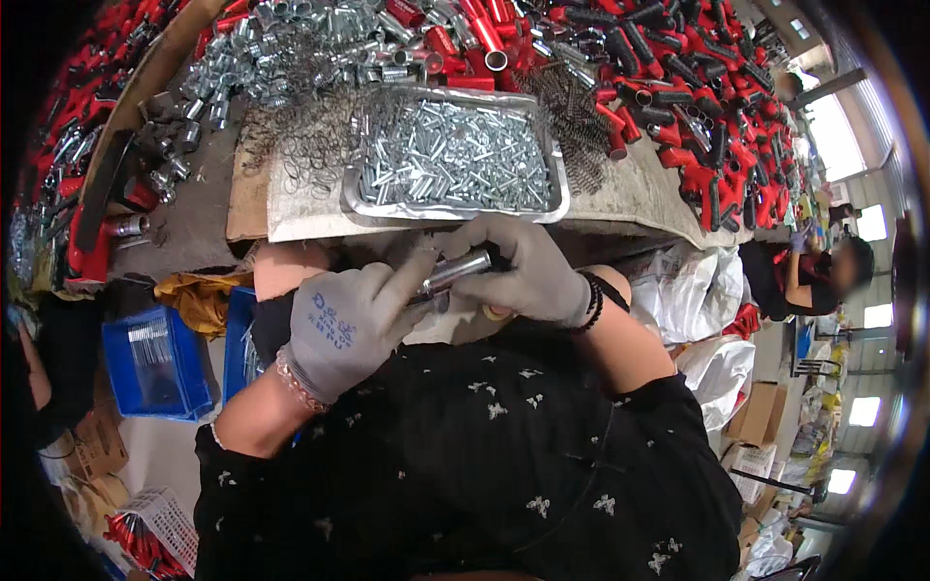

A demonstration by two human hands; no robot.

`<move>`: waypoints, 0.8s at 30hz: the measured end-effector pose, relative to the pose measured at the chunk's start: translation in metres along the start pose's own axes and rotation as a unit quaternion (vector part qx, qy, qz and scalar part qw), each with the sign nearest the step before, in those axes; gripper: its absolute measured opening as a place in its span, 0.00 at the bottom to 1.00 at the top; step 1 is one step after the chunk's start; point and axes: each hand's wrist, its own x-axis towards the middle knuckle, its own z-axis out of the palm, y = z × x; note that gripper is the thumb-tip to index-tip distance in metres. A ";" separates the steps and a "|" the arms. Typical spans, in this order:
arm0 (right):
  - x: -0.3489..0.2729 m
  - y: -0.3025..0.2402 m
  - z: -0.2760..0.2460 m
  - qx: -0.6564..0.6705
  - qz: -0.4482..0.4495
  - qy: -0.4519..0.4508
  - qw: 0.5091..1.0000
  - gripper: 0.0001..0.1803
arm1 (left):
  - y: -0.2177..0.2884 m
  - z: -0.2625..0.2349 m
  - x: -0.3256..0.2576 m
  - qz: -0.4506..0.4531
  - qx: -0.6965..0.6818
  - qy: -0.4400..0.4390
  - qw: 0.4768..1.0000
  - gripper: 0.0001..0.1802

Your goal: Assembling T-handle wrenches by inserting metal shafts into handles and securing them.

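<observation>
Between my two grey-gloved hands, close in front of my body, is a shiny metal tube (457,272), tilted up to the right. My left hand (354,315) has its fingers wrapped round the tube's lower left part. My right hand (528,276) closes on the tube's upper right end, the thumb below and fingers above; something dark shows beside that end. Just beyond the hands, a metal tray (455,211) full of small silver pins (455,150) rests on a pale cloth (300,198).
Loose wire springs (576,126) lie beside the tray. Behind are heaps of metal sleeves (291,48) and red-and-black handles (717,116). Blue bins (155,363) stand at the left, white sacks (693,300) at the right. Another person (823,276) is at the far right.
</observation>
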 end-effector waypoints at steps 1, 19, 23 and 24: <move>-0.003 -0.003 0.001 0.012 -0.001 0.006 1.000 0.15 | -0.005 0.003 -0.001 0.026 -0.001 0.011 1.000 0.28; 0.283 0.005 -0.115 -0.501 0.143 0.221 0.825 0.26 | -0.022 0.029 -0.016 -0.325 -0.569 -0.011 0.756 0.14; 0.249 -0.013 -0.104 -0.414 0.018 0.284 0.865 0.31 | -0.022 0.025 -0.023 -0.352 -0.587 0.049 0.727 0.11; 0.206 -0.043 -0.086 -0.291 -0.064 0.290 0.909 0.28 | -0.023 0.024 -0.026 -0.355 -0.589 0.051 0.724 0.11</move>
